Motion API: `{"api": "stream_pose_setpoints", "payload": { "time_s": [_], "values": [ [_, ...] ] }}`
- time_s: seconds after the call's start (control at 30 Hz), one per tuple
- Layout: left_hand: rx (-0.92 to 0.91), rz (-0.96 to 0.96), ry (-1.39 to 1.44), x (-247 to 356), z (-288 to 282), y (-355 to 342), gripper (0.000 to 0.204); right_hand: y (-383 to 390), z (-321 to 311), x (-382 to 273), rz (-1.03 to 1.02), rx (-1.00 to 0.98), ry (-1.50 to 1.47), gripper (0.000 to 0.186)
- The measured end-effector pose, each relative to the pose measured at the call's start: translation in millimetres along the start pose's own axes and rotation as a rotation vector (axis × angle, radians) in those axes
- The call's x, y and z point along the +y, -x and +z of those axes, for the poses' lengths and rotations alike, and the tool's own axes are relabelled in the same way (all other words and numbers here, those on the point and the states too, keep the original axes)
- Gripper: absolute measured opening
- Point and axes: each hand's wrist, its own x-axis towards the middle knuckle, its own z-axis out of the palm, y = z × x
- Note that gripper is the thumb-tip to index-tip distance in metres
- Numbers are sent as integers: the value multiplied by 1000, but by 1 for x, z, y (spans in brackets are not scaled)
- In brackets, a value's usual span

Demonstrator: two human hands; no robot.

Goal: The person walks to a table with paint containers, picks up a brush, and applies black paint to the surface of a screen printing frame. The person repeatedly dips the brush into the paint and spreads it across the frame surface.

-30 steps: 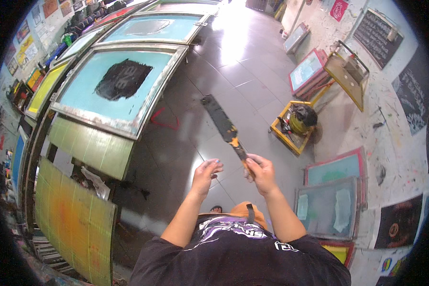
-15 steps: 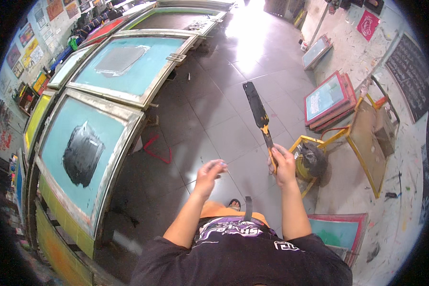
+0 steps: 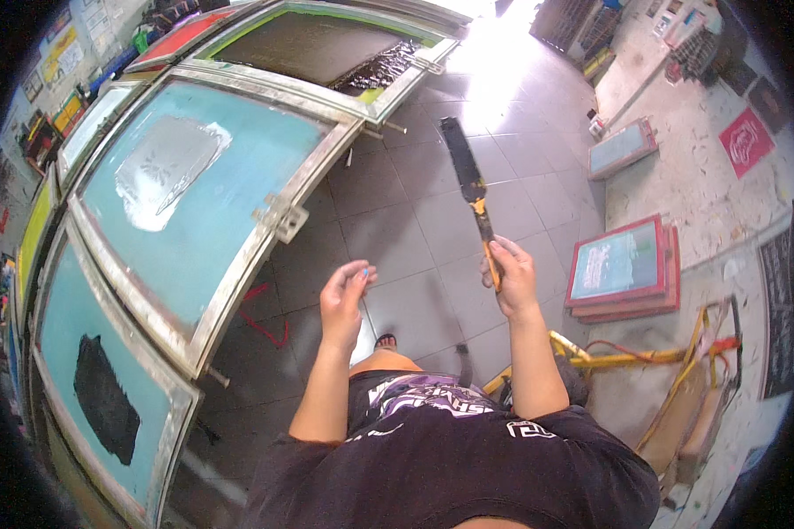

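Note:
My right hand [image 3: 512, 273] is wrapped round the orange handle of a long, flat spatula [image 3: 461, 159], held upright and tilted away from me, its blade coated in black ink. My left hand [image 3: 342, 291] is empty, fingers loosely curled and apart, to the left of the spatula. Left of both hands is a framed teal screen [image 3: 194, 238] with a pale grey patch. Nearer, another teal screen [image 3: 146, 353] bears a black ink patch. Farther along, a green-edged screen [image 3: 326, 48] has wet dark ink on it.
The screens form a long row along the left. The tiled floor [image 3: 379, 203] runs ahead between row and right wall. Along that wall are stacked red-framed screens [image 3: 617, 256], a small screen [image 3: 617, 150] and a yellow metal frame [image 3: 644, 357]. A red triangular object [image 3: 275, 331] lies under the row.
The screens on the left have slid down the view, bringing farther ones closer, as I move along the row. My right hand and the spatula have risen; the left hand stays empty.

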Motion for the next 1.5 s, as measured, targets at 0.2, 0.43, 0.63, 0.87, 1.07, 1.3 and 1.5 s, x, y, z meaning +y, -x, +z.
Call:
{"api": "stream_pose_setpoints", "payload": {
  "time_s": [0.2,0.43,0.63,0.87,1.07,1.3,1.5],
  "values": [
    [60,241,32,30,65,-141,22,-125,-48,-36,-27,97,-109,27],
    [464,645,-278,24,104,-276,24,-312,-110,-54,-38,-105,-149,27],
    [929,653,-1011,29,117,-343,34,-478,-99,-103,-36,-446,-242,27],
    [1148,394,-1262,18,125,-364,46,-603,-11,-138,-1,-663,270,24],
    [1235,304,-1329,18,129,-366,50,-666,82,-150,-184,-752,738,25],
    [1252,228,-1397,17,129,-375,51,-734,101,-152,-399,-912,1021,30],
    [1263,185,-1418,18,130,-372,48,-774,85,-200,-460,-1071,1351,29]
  ]
}}
